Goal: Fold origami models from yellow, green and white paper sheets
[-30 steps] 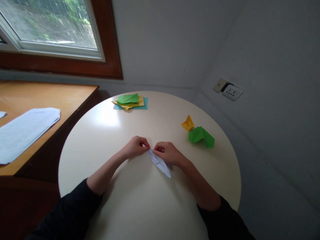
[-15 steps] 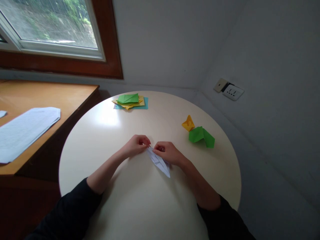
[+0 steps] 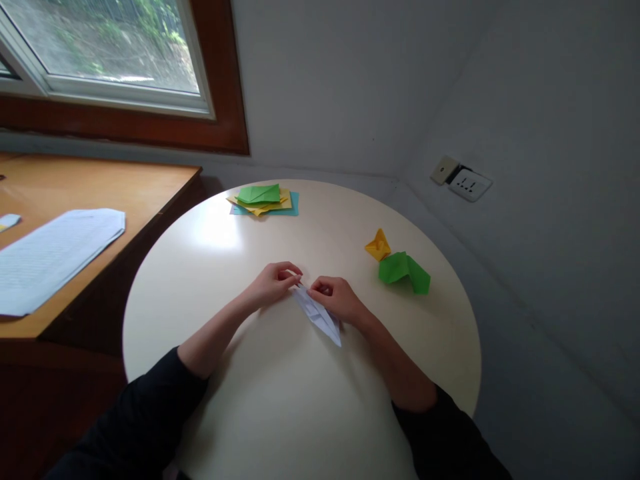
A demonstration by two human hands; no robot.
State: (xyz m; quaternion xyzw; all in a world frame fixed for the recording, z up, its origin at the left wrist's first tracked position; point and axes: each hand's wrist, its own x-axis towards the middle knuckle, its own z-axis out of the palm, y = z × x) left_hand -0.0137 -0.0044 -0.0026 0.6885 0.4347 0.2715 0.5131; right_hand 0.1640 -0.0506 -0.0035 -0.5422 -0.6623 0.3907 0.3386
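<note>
Left hand (image 3: pixel 273 283) and right hand (image 3: pixel 336 298) fingers both pinched shut on narrow folded white paper piece (image 3: pixel 320 317), lying on round cream surface (image 3: pixel 210 267).

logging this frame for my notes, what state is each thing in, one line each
white paper: folded into a long narrow point, lying on the round table, pinched at its far end
left hand: grip closed on the paper's tip
right hand: grip closed on the paper
green paper: folded, loosely open
yellow paper: folded, standing up
paper stack: flat, untouched
window: looks shut
</note>
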